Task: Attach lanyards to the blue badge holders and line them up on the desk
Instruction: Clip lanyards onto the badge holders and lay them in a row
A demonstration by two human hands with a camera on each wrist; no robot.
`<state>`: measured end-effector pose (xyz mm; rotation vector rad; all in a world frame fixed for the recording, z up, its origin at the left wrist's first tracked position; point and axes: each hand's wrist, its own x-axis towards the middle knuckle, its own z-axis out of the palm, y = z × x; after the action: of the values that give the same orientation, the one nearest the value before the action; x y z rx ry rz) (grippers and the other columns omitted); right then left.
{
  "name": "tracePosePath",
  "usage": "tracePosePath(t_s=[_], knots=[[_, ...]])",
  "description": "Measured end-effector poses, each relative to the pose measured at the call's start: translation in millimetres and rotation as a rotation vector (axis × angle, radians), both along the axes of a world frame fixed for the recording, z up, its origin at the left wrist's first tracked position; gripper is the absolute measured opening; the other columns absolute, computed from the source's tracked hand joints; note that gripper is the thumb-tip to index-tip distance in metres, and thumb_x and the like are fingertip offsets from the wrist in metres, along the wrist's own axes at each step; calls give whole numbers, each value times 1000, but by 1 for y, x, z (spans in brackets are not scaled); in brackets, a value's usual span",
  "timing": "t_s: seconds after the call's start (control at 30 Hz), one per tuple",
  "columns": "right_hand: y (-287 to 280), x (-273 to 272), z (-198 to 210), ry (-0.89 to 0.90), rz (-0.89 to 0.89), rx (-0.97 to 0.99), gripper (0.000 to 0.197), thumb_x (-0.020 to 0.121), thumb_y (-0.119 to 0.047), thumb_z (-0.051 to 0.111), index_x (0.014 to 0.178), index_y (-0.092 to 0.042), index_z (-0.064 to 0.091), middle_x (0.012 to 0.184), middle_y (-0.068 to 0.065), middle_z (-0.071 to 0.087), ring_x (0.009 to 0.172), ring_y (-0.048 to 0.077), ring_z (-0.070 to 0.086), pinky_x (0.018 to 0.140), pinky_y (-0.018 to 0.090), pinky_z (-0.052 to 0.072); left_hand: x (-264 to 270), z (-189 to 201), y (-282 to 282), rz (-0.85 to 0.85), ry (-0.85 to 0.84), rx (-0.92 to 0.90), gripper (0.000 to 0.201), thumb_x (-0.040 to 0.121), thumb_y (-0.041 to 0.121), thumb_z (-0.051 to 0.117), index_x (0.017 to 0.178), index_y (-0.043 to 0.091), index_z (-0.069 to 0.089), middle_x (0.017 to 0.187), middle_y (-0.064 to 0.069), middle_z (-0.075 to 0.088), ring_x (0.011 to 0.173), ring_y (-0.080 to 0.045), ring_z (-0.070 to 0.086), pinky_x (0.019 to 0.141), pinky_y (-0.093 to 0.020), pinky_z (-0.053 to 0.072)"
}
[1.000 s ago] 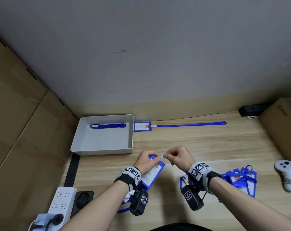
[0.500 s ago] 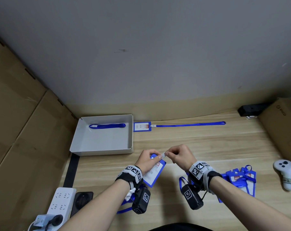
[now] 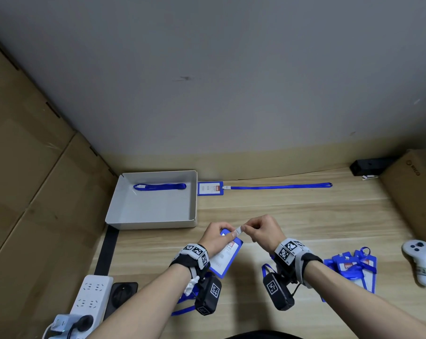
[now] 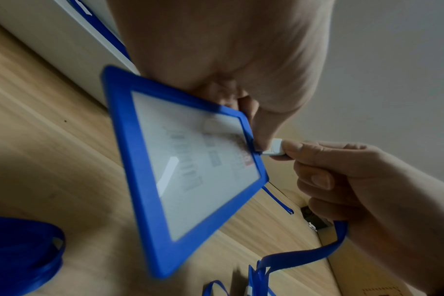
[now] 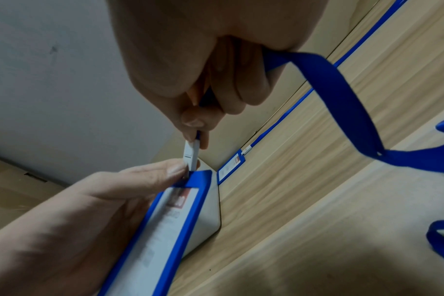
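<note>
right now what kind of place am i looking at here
Probably a makeshift workstation for recording tasks rather than a proper office: a light wood-grain desk pushed against a plain grey wall, brown cardboard sheets screening its left side, and a white handheld VR controller lying at the right edge.

My head view looks steeply down at the desk from above. Both wrist views sit close, facing each other across the badge holder.

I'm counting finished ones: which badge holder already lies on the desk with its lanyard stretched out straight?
The badge holder beside the grey tray; the others are held or piled.
</note>
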<state>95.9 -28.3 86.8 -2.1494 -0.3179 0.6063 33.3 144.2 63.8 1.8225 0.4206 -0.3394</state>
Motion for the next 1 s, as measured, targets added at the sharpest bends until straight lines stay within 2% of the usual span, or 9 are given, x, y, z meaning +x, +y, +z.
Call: tracePosePath(t_s=[0.13,0.27,0.37,0.47,0.53,0.67,0.77,0.9,1.0], knots=[[1,-2,4,0,9,21,19,89,-25,66,73,-20,76,48,-5,55,47,8,46,52,24,41,-1,1,-1,51,9,-13,8,87,24,71,83,18,68,74,0,66,64,-12,61,61,-23,51],[1,-4,5,36,22,77,15,86,-22,70,73,-16,77,51,-5,58,47,9,46,52,24,41,-1,-1,-2,80,22,-3,24,79,42,73,80,19,67,70,2,66,63,-13,60,62,-24,50],[2,-7,4,67,72,79,14,82,-19,73,70,-12,76,56,-4,64,48,9,47,52,26,44,1,1,-6,92,27,19,6,76,27,66,71,24,65,71,5,67,70,-14,62,71,-30,53],[6,-10,3,22,104,42,12,81,-19,72,71,-14,77,56,-8,66,50,3,51,56,27,47,4,1,-7,151,15,37,21,81,11,60,63,23,65,72,7,67,77,-15,62,73,-27,49],[6,-8,2,-15,76,29,12,83,-22,71,74,-18,78,53,-12,63,49,2,50,55,24,44,2,0,-6,169,18,-12,24,87,6,61,68,20,66,72,5,66,71,-12,61,67,-23,46],[-3,2,-3,-19,-17,-9,13,86,-24,69,78,-20,79,44,-13,50,47,5,41,54,23,39,-6,-7,2,262,54,-188,4,87,5,68,90,8,68,75,-6,69,60,-13,64,59,-22,50],[-9,5,-9,18,-63,-12,14,87,-22,69,77,-18,79,42,-11,45,45,7,36,51,23,35,-11,-14,5,331,60,-210,13,86,5,72,97,-1,66,77,-8,71,60,-9,67,58,-20,52],[-15,5,-18,92,-39,-95,16,84,-19,69,70,-19,78,47,-8,48,48,13,40,51,25,36,-16,-21,1,205,31,-168,5,86,5,72,90,7,68,76,-4,71,63,-7,67,60,-18,51],[-20,2,-24,155,53,-256,19,82,-20,69,64,-23,75,50,-10,60,50,10,52,52,25,45,-19,-27,-6,107,45,-157,8,85,8,74,92,8,69,79,-4,71,69,-7,66,64,-17,51]])
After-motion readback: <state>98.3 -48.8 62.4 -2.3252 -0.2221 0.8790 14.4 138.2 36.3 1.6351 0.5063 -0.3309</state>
